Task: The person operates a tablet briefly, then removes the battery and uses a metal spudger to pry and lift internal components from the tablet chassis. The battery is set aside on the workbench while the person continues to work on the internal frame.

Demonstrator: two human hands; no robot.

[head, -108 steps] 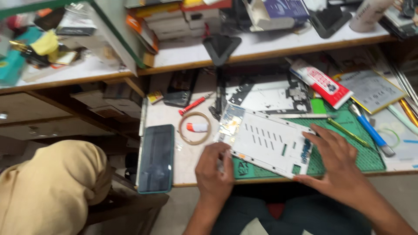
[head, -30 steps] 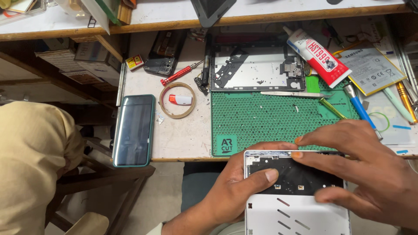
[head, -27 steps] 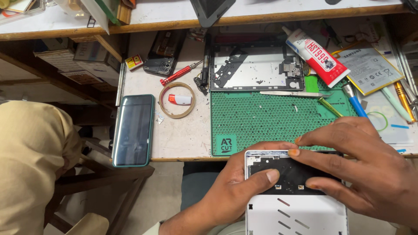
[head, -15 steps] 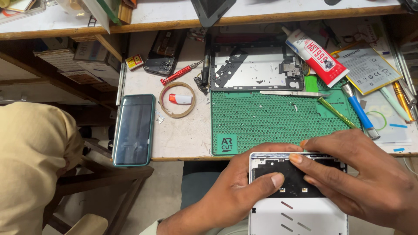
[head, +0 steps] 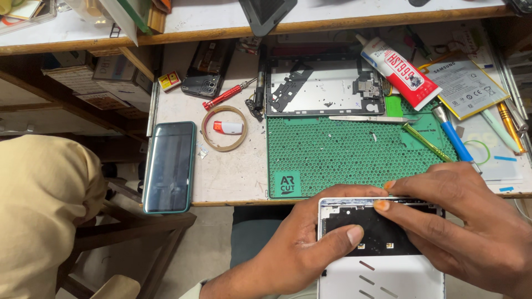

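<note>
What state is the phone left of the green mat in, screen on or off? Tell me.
Off: the phone lies flat, face up, its screen dark and only reflecting.

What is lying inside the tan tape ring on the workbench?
Inside the tan tape ring lies a small white cylinder with an orange-red end, flat on the white bench top. Nothing covers it.

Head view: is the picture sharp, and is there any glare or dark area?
Head view: mostly sharp, the green mat and tools crisp; soft light, weak shadows; a faint reflection on the phone screen; dark under the shelf at left; the left hand and right hand on the tablet are slightly soft and cut by the frame edge.
</note>
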